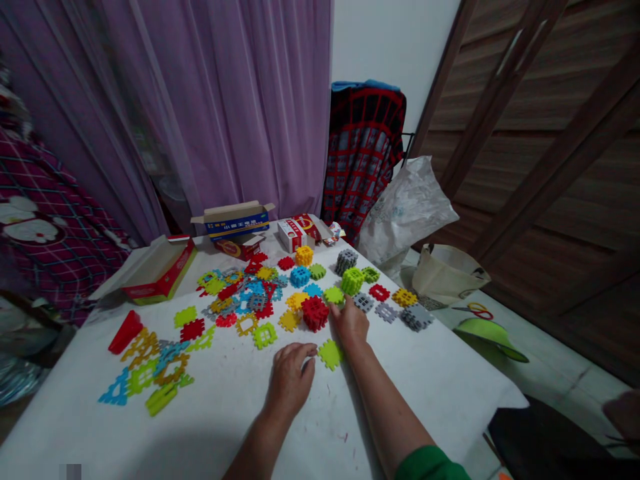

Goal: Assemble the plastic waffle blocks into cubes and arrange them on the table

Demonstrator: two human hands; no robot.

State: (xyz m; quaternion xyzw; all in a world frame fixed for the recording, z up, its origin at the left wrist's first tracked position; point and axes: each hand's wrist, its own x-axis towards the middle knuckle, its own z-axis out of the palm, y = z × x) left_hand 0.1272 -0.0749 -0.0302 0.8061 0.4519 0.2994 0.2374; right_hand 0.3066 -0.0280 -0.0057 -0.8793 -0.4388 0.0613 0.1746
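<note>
My right hand [352,325] reaches forward with fingers bent at the near edge of a flat lime green building tile [333,295]; the fingertips are partly hidden. My left hand [292,375] rests on the table with its fingers out and nothing in them. Between my forearms lies another lime green tile [331,354], close to the left thumb. Around the right hand stand stacks of notched tiles: a red stack [315,314], a lime green stack [353,281], a blue stack [301,276], a yellow stack [304,255] and a grey stack [346,262].
Loose mixed tiles [247,297] spread over the left of the white-covered table [225,427]. Opened boxes stand at the back, including a blue box [239,223] and a red and white box [295,233]; a red-green box [161,275] sits at the left. Beyond the right edge hangs a plastic bag [405,213].
</note>
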